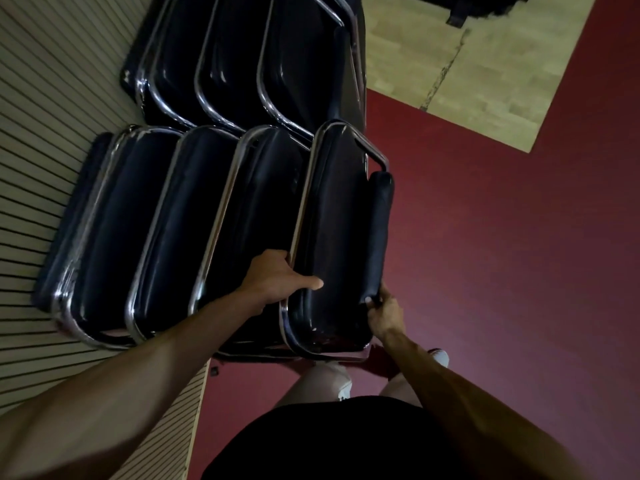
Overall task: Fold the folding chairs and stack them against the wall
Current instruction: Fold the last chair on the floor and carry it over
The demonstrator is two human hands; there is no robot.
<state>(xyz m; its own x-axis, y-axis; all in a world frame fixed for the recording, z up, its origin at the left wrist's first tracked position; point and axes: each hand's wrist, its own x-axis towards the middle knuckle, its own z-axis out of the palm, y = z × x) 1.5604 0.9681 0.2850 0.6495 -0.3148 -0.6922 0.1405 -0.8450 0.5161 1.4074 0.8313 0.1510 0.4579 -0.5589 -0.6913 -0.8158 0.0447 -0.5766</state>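
Note:
Several folded chairs with dark navy padding and chrome tube frames lean in a row against the slatted wall (pixel 38 140). The outermost folded chair (pixel 332 220) stands nearest me at the right end of the near row. My left hand (pixel 277 278) grips its chrome frame at the left side, thumb lying across the dark seat. My right hand (pixel 382 311) holds the lower end of its padded backrest (pixel 379 233). A second row of folded chairs (pixel 242 57) leans farther along the wall.
Dark red floor (pixel 502 254) spreads to the right, meeting a light wooden floor (pixel 478 74) farther off. A dark object (pixel 485 6) sits at the top edge. My legs and white shoes (pixel 341 386) stand just below the chair.

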